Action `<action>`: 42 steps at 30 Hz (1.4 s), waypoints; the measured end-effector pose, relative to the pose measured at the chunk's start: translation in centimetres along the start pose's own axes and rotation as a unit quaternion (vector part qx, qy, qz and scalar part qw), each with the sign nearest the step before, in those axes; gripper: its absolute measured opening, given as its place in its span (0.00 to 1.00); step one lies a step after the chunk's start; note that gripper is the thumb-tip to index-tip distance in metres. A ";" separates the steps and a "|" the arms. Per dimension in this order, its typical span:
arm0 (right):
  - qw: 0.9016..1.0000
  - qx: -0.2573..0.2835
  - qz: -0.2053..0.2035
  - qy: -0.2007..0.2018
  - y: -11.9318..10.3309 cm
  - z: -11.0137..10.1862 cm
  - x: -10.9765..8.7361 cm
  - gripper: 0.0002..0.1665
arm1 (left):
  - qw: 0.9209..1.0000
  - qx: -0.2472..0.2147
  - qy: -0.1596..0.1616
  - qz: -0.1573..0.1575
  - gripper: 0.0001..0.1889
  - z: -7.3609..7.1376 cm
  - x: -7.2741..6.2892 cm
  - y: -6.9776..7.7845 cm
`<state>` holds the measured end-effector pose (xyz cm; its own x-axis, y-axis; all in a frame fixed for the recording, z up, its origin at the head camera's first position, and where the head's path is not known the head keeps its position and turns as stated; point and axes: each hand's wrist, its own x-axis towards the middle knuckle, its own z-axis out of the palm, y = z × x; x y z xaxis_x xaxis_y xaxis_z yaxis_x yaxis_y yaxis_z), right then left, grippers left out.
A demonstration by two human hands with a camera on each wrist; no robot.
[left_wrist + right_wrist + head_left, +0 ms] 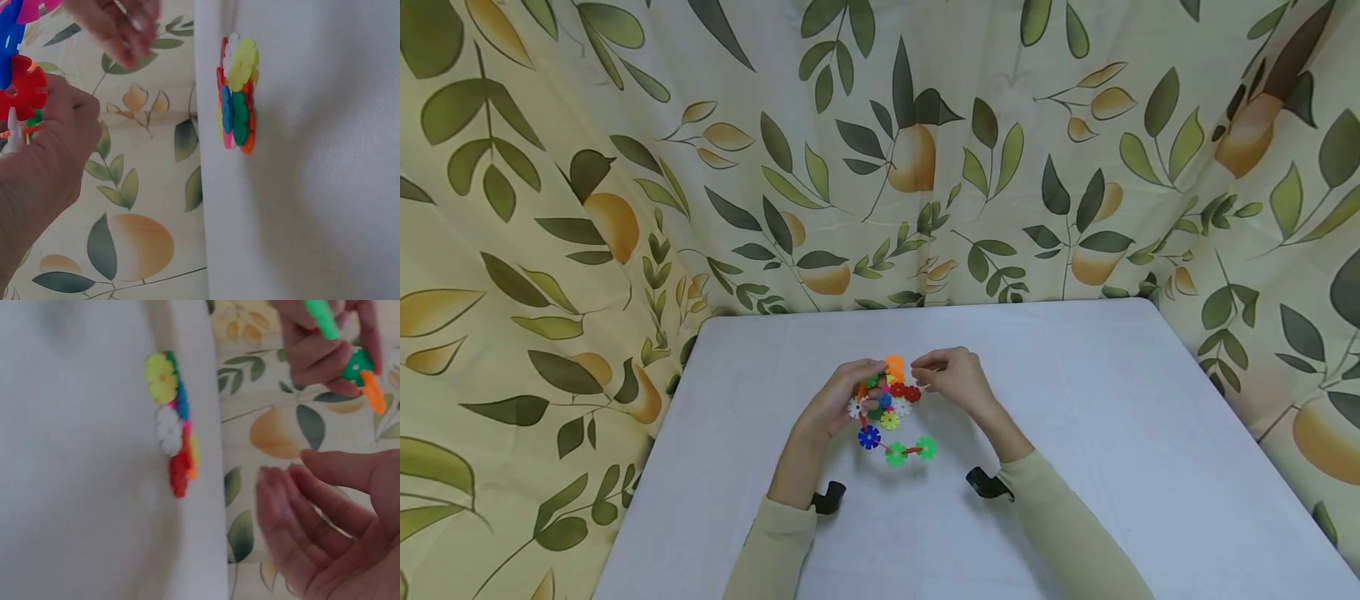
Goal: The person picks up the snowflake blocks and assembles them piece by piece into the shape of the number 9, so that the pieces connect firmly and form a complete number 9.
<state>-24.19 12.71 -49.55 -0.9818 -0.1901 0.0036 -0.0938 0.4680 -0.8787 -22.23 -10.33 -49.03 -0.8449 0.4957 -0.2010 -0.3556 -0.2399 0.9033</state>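
Observation:
My left hand (837,400) grips a linked chain of notched plastic flower discs above the table. Down from it hang a white disc (855,407), a blue disc (868,437) and two bright green discs (896,454), joined by red and pink pieces. In the left wrist view a red disc (25,90) of the chain sits against that hand. An orange disc (374,392) and a dark green disc (358,366) show by its fingertips in the right wrist view. Beside it my right hand (957,379) holds nothing, its fingers loosely bent towards the chain.
On the white table (1075,400) lies a small heap of loose discs, among them a yellow disc (162,379), a white disc (169,430) and a red disc (179,475). It is beneath the hands. A leaf-patterned curtain (880,208) hangs behind the table.

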 end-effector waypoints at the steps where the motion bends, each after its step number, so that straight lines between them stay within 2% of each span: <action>1: 0.999 -0.036 -0.003 -0.005 0.4 0.2 0.2 0.12 | 1.000 0.006 0.001 0.002 0.13 -0.1 0.0 -0.1; 4: 0.993 -0.117 0.000 -0.020 1.2 0.8 0.5 0.15 | 0.999 0.047 0.019 0.014 0.14 -0.2 0.0 -0.2; 7: 0.987 -0.153 0.014 -0.043 1.8 1.5 0.7 0.19 | 0.995 0.093 0.039 0.025 0.16 -0.4 0.0 -0.3; 9: 0.984 -0.168 0.022 -0.059 2.0 1.9 0.8 0.21 | 0.993 0.108 0.049 0.026 0.17 -0.4 -0.1 -0.3; 12: 0.978 -0.195 0.013 -0.075 2.4 2.4 1.0 0.19 | 0.992 0.109 0.050 0.024 0.19 -0.4 -0.2 -0.2; 15: 0.972 -0.222 -0.001 -0.072 2.8 2.6 1.2 0.14 | 0.993 0.109 0.038 0.026 0.21 -0.3 -0.3 0.0; 19: 0.972 -0.229 -0.002 -0.057 3.1 2.8 1.2 0.09 | 0.994 0.103 0.026 0.032 0.22 -0.3 -0.3 0.1; 25: 0.982 -0.180 0.032 -0.040 2.9 2.5 0.8 0.08 | 0.995 0.094 0.024 0.032 0.19 -0.3 -0.3 0.1; 29: 0.989 -0.143 0.033 -0.034 2.8 2.0 0.4 0.06 | 0.995 0.091 0.030 0.030 0.16 -0.3 -0.3 0.1; 32: 0.994 -0.108 0.010 -0.016 2.4 1.6 0.1 0.06 | 0.996 0.080 0.035 0.026 0.13 -0.3 -0.4 0.1; 36: 0.998 -0.037 -0.042 0.018 1.5 1.0 -0.2 0.07 | 0.997 0.070 0.041 0.020 0.12 -0.2 -0.4 0.2; 42: 0.992 0.054 -0.105 0.052 0.2 0.4 -0.8 0.07 | 0.996 0.071 0.053 0.018 0.14 -0.1 -0.3 0.1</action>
<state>-23.35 12.63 -49.94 -0.9545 -0.1808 0.2371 -0.2861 0.3308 -0.8993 -22.03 -10.63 -48.93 -0.8961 0.3969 -0.1988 -0.2703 -0.1326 0.9536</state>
